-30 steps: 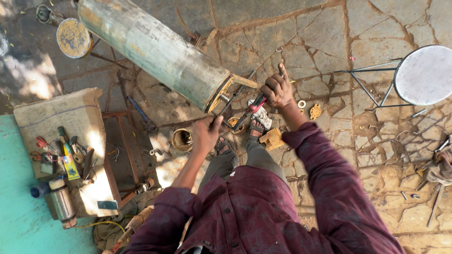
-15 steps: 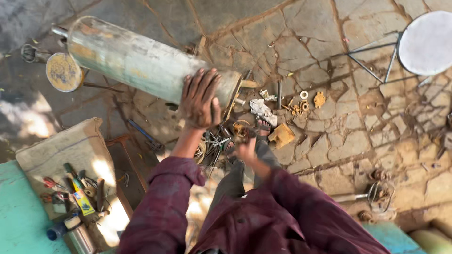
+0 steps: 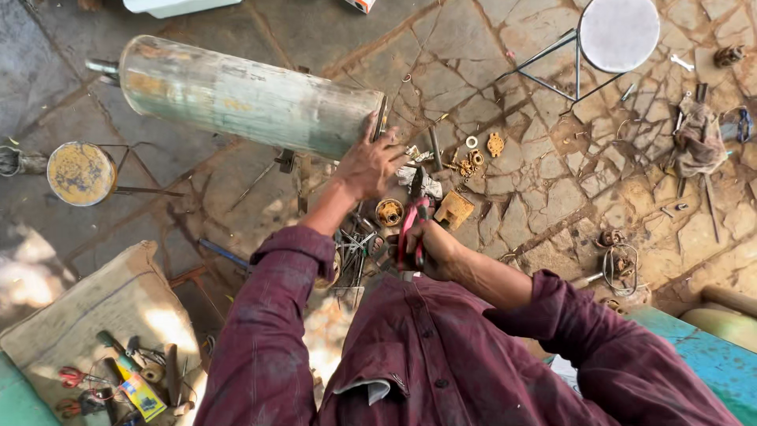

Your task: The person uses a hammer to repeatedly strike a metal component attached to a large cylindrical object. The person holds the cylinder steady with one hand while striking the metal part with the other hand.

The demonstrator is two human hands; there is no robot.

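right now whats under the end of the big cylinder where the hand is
The left hand rests on the end of the big cylinder. Below that end lie stone paving and scattered metal parts. Whatever props the cylinder up is hidden by it and the arm.

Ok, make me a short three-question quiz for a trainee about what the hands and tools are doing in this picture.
1. True or false: the left hand rests on the end of the big metal cylinder.
2. What does the right hand hold? A) a hammer B) red-handled pliers C) a brush
3. Fill in: the round white stool stands at the top ____ of the head view.

Key: 1 true; 2 B; 3 right.
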